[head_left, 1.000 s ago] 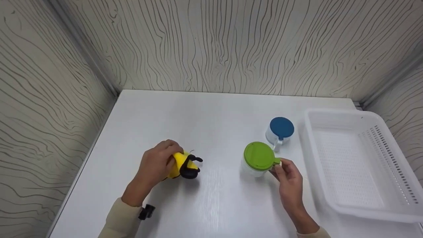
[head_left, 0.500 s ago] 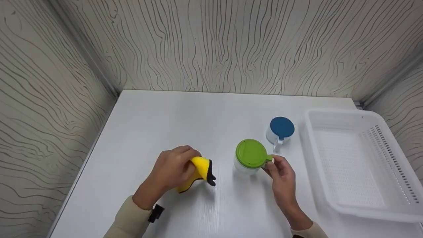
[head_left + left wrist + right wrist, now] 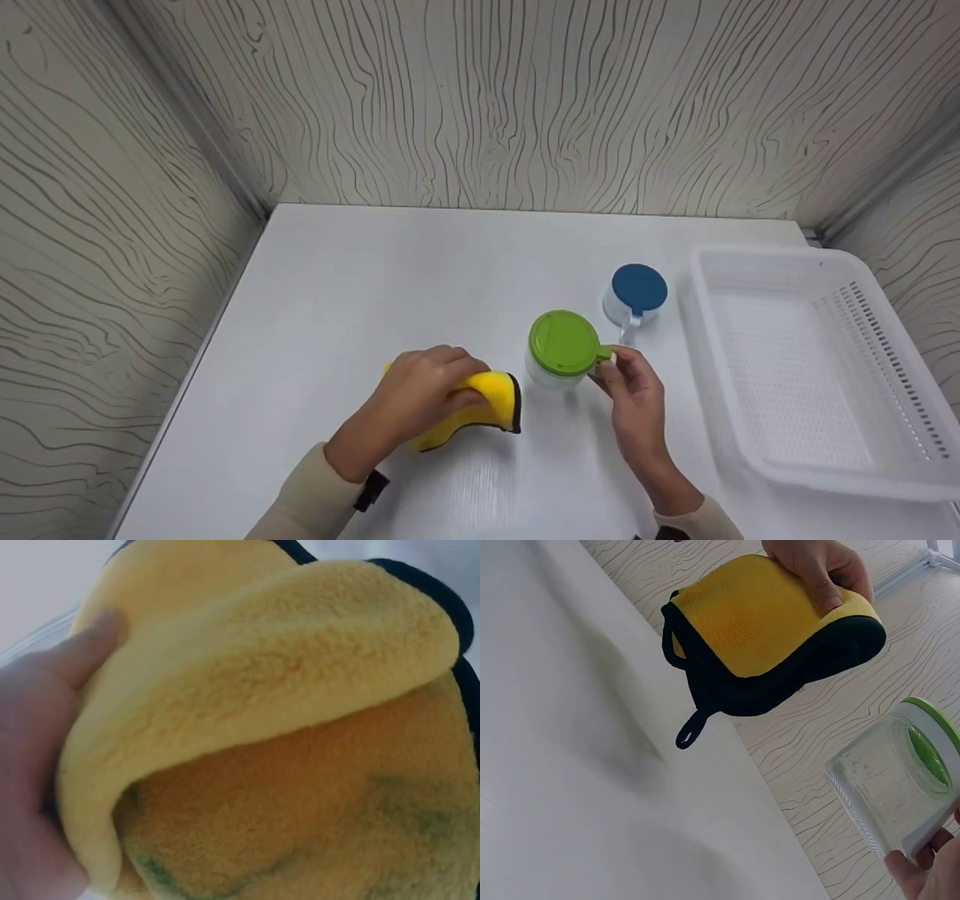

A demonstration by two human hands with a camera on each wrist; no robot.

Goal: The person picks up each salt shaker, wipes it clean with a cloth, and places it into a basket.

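My left hand (image 3: 431, 386) grips a folded yellow cloth (image 3: 495, 394) with black edging, thumb pressed on its plush face in the left wrist view. A black loop hangs from the cloth (image 3: 742, 622) in the right wrist view, where stains show on the yellow. My right hand (image 3: 637, 405) pinches the handle of a clear jar with a green lid (image 3: 564, 343), to the right of the cloth. The jar (image 3: 889, 772) has see-through walls. Behind it stands a similar jar with a blue lid (image 3: 639, 288), its handle pointing toward me.
A white plastic basket (image 3: 720, 375) with slotted sides stands at the right of the white table (image 3: 375, 270). Wood-grain patterned panels (image 3: 495, 105) enclose the table at the back and sides.
My left hand has moved right with the cloth, bringing it close to the green-lidded jar. The right hand has shifted that jar a little left. The blue-lidded jar stays put.
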